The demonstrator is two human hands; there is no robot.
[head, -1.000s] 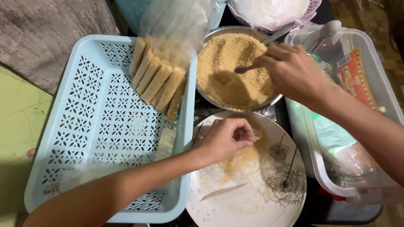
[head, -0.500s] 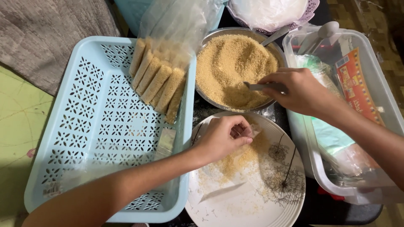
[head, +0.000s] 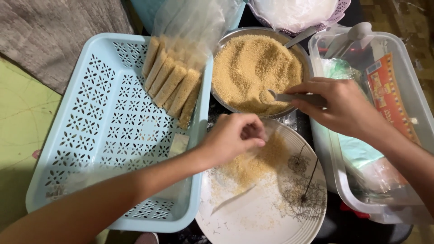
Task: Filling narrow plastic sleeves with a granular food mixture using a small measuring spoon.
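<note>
The round bowl [head: 226, 43] at upper centre is shiny metal holding coarse, grainy brown crumbs [head: 253, 68], and the spoon [head: 294, 96] dipped in it is smooth metal too. The perforated tray [head: 99, 131] at left is matt pale-blue plastic; the bin [head: 343, 180] at right is clear glossy plastic. The plate [head: 289, 221] at lower centre looks glazed white ceramic, dusted with crumbs.

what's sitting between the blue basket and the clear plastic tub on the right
In the head view, the metal bowl of brown crumbs and the white plate lie between the blue basket and the clear tub, with both hands over them.
</note>
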